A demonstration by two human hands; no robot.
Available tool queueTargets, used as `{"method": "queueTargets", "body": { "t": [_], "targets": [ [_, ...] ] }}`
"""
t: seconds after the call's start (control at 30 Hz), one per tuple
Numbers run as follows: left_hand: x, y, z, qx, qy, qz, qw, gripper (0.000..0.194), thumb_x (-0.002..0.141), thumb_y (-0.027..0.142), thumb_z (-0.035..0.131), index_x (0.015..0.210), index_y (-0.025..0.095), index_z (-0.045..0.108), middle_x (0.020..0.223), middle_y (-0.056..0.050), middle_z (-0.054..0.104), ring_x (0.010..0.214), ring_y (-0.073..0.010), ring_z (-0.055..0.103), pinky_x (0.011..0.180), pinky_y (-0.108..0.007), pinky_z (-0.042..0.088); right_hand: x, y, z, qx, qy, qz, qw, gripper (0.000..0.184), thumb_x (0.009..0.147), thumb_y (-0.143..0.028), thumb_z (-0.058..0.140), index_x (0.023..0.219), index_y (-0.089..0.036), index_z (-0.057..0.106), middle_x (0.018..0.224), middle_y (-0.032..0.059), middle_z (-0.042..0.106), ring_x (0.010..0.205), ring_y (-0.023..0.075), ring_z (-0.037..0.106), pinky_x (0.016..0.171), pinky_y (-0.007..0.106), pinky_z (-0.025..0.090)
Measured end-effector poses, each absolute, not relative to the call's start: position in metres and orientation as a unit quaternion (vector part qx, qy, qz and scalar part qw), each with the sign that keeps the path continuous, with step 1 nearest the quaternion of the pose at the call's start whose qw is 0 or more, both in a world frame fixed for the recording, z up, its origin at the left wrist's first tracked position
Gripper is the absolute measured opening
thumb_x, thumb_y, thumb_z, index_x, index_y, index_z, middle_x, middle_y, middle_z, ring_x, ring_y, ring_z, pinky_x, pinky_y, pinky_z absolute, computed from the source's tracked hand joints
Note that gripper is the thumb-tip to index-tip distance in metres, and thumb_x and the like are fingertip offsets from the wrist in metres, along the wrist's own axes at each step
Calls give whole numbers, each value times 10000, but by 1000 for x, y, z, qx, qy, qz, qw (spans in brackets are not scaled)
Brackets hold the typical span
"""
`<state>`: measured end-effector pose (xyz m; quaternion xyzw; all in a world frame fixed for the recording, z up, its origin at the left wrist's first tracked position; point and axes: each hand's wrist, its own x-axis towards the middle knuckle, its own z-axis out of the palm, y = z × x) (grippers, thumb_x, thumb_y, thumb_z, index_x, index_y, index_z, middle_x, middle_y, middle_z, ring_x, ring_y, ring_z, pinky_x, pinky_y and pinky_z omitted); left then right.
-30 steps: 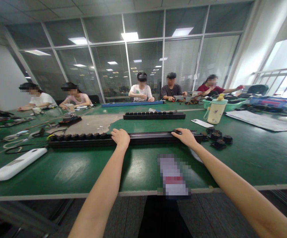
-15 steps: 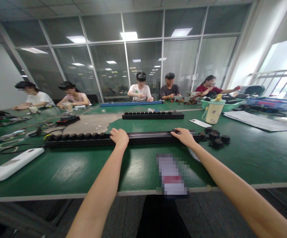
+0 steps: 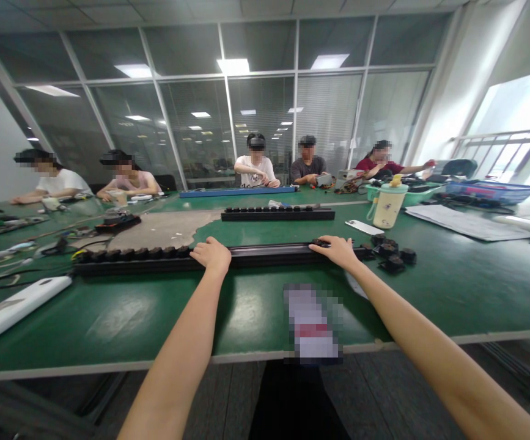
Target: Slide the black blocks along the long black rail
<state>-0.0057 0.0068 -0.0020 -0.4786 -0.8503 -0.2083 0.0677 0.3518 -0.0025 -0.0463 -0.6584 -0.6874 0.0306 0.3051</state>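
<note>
A long black rail (image 3: 265, 259) lies across the green table in front of me, with a row of black knob-like blocks (image 3: 142, 253) seated along its left part. My left hand (image 3: 213, 254) is closed over the rail at the right end of that row, its fingertips partly hidden. Farther right, my right hand (image 3: 338, 252) pinches a small black block (image 3: 320, 242) at the top of the rail. Between my hands, a bare stretch of rail shows its channel. Several loose black blocks (image 3: 392, 263) lie beyond the rail's right end.
A phone (image 3: 313, 324) with a blurred screen lies near the front edge. Behind the rail are a second black rail (image 3: 278, 215), a white phone (image 3: 364, 227) and a cup (image 3: 388, 206). A white device (image 3: 21, 308) sits left. Several people work across the table.
The view has swung slightly right, so everything sits a little farther left. My hands keep nearly the same places on the rail. A person opposite in white has moved an arm.
</note>
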Motion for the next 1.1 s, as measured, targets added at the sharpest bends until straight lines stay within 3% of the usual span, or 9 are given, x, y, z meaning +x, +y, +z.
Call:
{"method": "queueTargets", "body": {
  "t": [0.13, 0.37, 0.8, 1.0, 1.1],
  "targets": [
    [-8, 10, 0, -463, -868, -173, 54, 536, 963, 307, 459, 1421, 33, 515, 1378, -313, 596, 1308, -389, 567, 1054, -489, 383, 352, -7, -43, -662, -689, 30, 293, 560, 905, -709, 571, 1238, -285, 723, 1298, 93, 719, 1270, 364, 595, 1159, 778, 108],
    [-8, 8, 4, -468, -868, -160, 38, 470, 966, 219, 431, 1393, 63, 546, 1381, -294, 609, 1305, -351, 595, 1046, -444, 410, 351, -4, -44, -676, -687, 18, 264, 596, 932, -707, 524, 1258, -254, 731, 1375, 127, 674, 1316, 366, 561, 1171, 751, 132],
    [-7, 5, 6, -466, -869, -157, 45, 457, 950, 242, 449, 1362, 82, 567, 1372, -302, 609, 1298, -363, 592, 1028, -459, 407, 351, -1, -46, -685, -666, 34, 294, 497, 938, -606, 569, 1221, -246, 765, 1428, 105, 649, 1371, 350, 541, 1205, 611, 237],
    [-8, 6, 5, -470, -867, -160, 48, 461, 938, 254, 457, 1353, 87, 569, 1368, -311, 606, 1288, -373, 595, 1006, -470, 415, 350, -2, -45, -688, -662, 31, 295, 479, 932, -574, 585, 1224, -240, 765, 1413, 107, 661, 1349, 352, 560, 1200, 594, 260],
    [-8, 6, 5, -469, -868, -158, 46, 466, 944, 271, 457, 1357, 85, 567, 1378, -306, 603, 1299, -375, 588, 1017, -470, 411, 350, -2, -44, -691, -661, 35, 291, 479, 929, -574, 590, 1227, -243, 765, 1429, 110, 648, 1356, 371, 551, 1202, 637, 225]
  ]
}}
